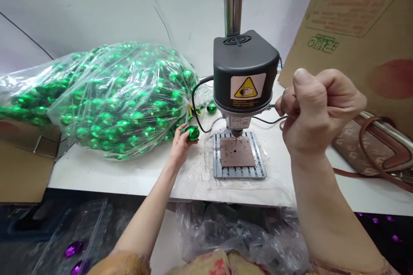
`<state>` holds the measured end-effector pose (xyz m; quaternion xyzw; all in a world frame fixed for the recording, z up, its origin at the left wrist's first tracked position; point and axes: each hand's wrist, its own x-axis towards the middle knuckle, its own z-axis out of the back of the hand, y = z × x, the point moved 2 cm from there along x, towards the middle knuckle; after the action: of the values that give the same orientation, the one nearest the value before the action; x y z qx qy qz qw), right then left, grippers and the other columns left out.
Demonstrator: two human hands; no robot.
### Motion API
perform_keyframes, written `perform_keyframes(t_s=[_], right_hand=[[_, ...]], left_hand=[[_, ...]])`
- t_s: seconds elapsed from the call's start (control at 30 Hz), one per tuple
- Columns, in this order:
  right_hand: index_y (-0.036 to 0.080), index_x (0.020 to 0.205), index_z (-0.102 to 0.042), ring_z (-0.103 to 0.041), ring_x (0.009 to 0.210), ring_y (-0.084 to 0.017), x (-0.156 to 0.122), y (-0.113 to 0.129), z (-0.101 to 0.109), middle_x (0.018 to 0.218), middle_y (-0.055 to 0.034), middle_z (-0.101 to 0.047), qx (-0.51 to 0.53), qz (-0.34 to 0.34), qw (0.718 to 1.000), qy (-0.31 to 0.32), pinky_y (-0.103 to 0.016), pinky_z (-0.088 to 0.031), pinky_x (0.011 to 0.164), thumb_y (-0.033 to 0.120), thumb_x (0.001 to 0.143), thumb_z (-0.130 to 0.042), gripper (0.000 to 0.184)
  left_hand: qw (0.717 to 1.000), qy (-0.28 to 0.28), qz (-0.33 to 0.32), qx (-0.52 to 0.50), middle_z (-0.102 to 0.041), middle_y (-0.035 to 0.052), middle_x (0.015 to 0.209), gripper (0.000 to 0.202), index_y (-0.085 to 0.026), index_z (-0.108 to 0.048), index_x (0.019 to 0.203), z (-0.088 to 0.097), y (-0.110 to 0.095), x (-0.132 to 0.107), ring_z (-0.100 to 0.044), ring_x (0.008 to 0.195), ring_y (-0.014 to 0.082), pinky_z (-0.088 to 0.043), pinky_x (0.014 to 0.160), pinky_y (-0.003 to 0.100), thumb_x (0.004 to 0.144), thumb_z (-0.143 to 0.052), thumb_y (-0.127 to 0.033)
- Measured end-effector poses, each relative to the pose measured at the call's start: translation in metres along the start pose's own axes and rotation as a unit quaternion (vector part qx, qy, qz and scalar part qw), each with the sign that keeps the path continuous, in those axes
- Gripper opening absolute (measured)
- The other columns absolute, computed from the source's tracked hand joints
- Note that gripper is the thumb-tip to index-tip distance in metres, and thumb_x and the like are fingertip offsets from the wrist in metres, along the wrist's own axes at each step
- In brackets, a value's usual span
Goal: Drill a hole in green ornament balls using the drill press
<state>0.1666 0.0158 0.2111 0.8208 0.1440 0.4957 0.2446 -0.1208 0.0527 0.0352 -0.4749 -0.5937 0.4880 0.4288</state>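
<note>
One green bauble (192,133) held beside a bench drill (245,73)
Left hand (181,147) clamped on the bauble, just left of the drill's slotted base plate (238,157); right hand (319,111) curled shut, right of the drill, any held item unclear; bulging bag of green baubles (106,99) further left.

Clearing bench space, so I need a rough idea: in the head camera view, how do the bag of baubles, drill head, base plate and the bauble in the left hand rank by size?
1. Bag of baubles
2. Drill head and base plate: unsure, since the head sits nearer the camera
3. Bauble
</note>
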Motion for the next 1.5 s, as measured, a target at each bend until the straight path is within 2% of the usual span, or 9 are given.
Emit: perform_keyframes(t_s=[0.1,0.23,0.4,0.53,0.73,0.97,1.17,1.37,1.5], right_hand=[[0.02,0.056,-0.042,-0.036,0.042,-0.004,0.0,-0.001,0.0,0.046,0.0079,-0.039,0.005,-0.003,1.0,0.001,-0.026,-0.029,0.045,0.02,0.087,-0.065,0.039],[0.019,0.056,-0.04,-0.036,0.042,-0.003,0.0,-0.001,0.001,0.046,0.0079,-0.038,0.002,-0.003,1.0,0.006,-0.024,-0.03,0.046,0.022,0.089,-0.064,0.041],[0.02,0.057,-0.036,-0.034,0.044,-0.005,0.0,-0.002,0.001,0.047,0.0069,-0.033,-0.001,-0.001,1.0,0.016,-0.026,-0.03,0.047,0.025,0.089,-0.065,0.044],[0.022,0.06,-0.032,-0.031,0.045,-0.006,-0.001,-0.003,0.002,0.051,0.0063,-0.032,-0.022,-0.01,0.999,0.028,-0.027,-0.032,0.048,0.032,0.091,-0.064,0.046],[0.022,0.06,-0.032,-0.033,0.046,-0.005,-0.001,-0.002,0.002,0.053,0.0065,-0.032,-0.019,0.0,0.999,0.028,-0.027,-0.033,0.049,0.029,0.092,-0.063,0.044],[0.021,0.06,-0.035,-0.035,0.045,-0.004,0.0,-0.002,0.002,0.052,0.0081,-0.032,0.005,-0.004,0.999,0.031,-0.025,-0.031,0.049,0.027,0.091,-0.063,0.043],[0.021,0.06,-0.034,-0.034,0.046,-0.004,-0.001,-0.002,0.003,0.053,0.0072,-0.032,-0.011,0.001,1.0,0.025,-0.027,-0.032,0.049,0.029,0.091,-0.064,0.044],[0.022,0.061,-0.032,-0.032,0.048,-0.006,-0.002,-0.004,0.003,0.054,0.0061,-0.03,-0.033,-0.009,0.999,0.029,-0.028,-0.034,0.05,0.037,0.091,-0.064,0.046],[0.022,0.061,-0.032,-0.033,0.049,-0.007,-0.003,-0.005,0.004,0.055,0.0055,-0.03,-0.039,-0.008,0.999,0.028,-0.028,-0.036,0.051,0.04,0.092,-0.063,0.047]], left_hand=[[1.0,0.023,0.012,-0.013,-0.068,0.0031,0.102,0.055,-0.024,-0.055,0.12,-0.006,-0.001,-0.038,-0.068,0.084,0.0159,-0.057,0.075,0.029,0.074,-0.08,-0.041],[0.998,0.068,0.007,0.004,-0.068,0.0015,0.094,0.053,-0.021,-0.057,0.105,-0.039,0.006,-0.059,-0.066,0.085,0.0144,-0.054,0.077,0.026,0.066,-0.089,-0.037],[0.994,0.108,0.008,0.0,-0.07,0.0032,0.095,0.063,-0.02,-0.059,0.11,-0.069,0.016,-0.054,-0.066,0.089,0.0164,-0.053,0.083,0.03,0.061,-0.093,-0.041],[0.99,0.126,-0.019,0.063,-0.071,0.0053,0.098,0.059,-0.019,-0.061,0.112,-0.072,0.016,-0.047,-0.067,0.091,0.0186,-0.053,0.085,0.032,0.066,-0.091,-0.041],[0.959,0.224,-0.073,0.156,-0.069,0.0097,0.119,0.057,-0.02,-0.064,0.127,-0.077,0.01,-0.038,-0.067,0.106,0.0221,-0.053,0.09,0.033,0.077,-0.083,-0.04],[0.965,0.201,-0.061,0.159,-0.071,0.0076,0.106,0.058,-0.017,-0.062,0.112,-0.086,0.021,-0.032,-0.068,0.095,0.0202,-0.054,0.084,0.032,0.067,-0.09,-0.041],[0.963,0.191,-0.063,0.179,-0.072,0.0076,0.104,0.06,-0.018,-0.064,0.114,-0.094,0.027,-0.034,-0.068,0.096,0.0231,-0.055,0.086,0.036,0.064,-0.092,-0.039],[0.966,0.156,-0.087,0.185,-0.071,0.0069,0.108,0.053,-0.02,-0.067,0.11,-0.104,0.029,-0.042,-0.068,0.101,0.0245,-0.054,0.091,0.037,0.066,-0.091,-0.038],[0.97,0.163,-0.08,0.164,-0.072,0.0061,0.103,0.052,-0.019,-0.064,0.111,-0.107,0.029,-0.044,-0.069,0.096,0.0235,-0.055,0.087,0.037,0.07,-0.089,-0.04]])
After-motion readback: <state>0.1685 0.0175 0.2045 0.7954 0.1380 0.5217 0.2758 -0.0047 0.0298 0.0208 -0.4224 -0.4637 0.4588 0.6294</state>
